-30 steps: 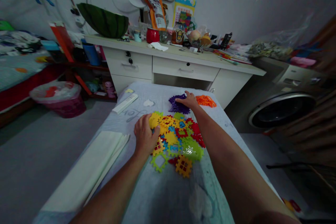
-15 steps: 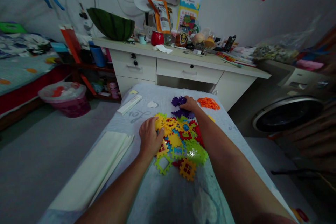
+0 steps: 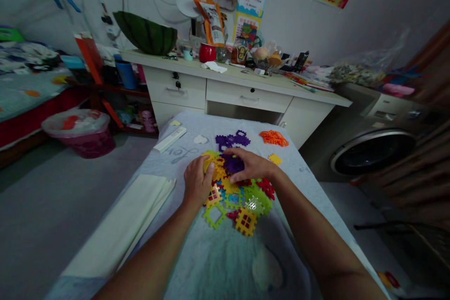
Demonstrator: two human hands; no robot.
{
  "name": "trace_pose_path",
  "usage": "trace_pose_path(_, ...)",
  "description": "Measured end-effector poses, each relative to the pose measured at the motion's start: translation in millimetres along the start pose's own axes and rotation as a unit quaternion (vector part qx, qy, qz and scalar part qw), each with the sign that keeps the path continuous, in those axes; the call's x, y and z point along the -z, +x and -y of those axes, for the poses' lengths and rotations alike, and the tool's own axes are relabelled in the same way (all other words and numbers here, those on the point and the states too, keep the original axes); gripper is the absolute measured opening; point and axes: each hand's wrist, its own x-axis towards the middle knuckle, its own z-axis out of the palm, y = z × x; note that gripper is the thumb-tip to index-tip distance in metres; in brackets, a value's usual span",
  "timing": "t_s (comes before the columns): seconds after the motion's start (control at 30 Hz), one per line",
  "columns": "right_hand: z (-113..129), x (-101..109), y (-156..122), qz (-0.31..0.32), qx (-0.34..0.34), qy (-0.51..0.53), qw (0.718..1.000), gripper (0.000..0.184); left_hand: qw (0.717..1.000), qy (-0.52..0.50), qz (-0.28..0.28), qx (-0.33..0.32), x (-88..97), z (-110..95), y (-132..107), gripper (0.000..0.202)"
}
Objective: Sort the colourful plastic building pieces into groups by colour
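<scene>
A pile of colourful plastic interlocking pieces (image 3: 258, 199) with notched edges lies on the cloth-covered table, in yellow, green, red and blue. At its left edge, my left hand (image 3: 197, 182) has its thumb and fingers closed around a yellow interlocking piece (image 3: 208, 163). My right hand (image 3: 253, 166) reaches over the pile from the right. Its thumb and fingers curve round a dark purple interlocking piece (image 3: 232, 163), partly hidden by the hand. Just behind it lie more purple pieces (image 3: 232, 140). Near the front are a yellow window piece (image 3: 245, 216) and a green open-frame piece (image 3: 214, 225).
Orange pieces (image 3: 274, 138) and a separate yellow piece (image 3: 274, 159) lie at the right. A white strip-like box (image 3: 170, 139) and a folded pale cloth (image 3: 116, 225) lie at the left. Behind stands a cluttered white desk (image 3: 176, 88), with a washing machine (image 3: 369, 150) to its right.
My right hand has come back from the purple pieces toward the pile, with a purple piece between its fingers. My left hand stays at the pile's left edge. The view has shifted slightly.
</scene>
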Motion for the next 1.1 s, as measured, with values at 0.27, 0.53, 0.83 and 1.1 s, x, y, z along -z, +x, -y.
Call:
trace_pose_path(0.27, -50, 10, 51, -0.172, -0.181, -0.117, 0.961, 0.035, 0.999, 0.019, 0.028, -0.007, 1.1, -2, -1, 0.037)
trace_pose_path(0.53, -109, -9, 99, -0.159, -0.397, -0.167, 0.888, 0.081, 0.998, 0.044, 0.043, -0.011, 2.6, -4, 1, 0.033)
trace_pose_path(0.83, -105, -9, 80, -0.163, -0.285, -0.206, 0.922, 0.048, 0.998, 0.045, 0.037, -0.006, -0.5, 2, 1, 0.027)
trace_pose_path(1.1, -60, 8, 39, -0.224, -0.192, -0.067, 0.953, 0.045, 0.999, 0.035, 0.037, -0.001, -1.8, 5, 2, 0.024)
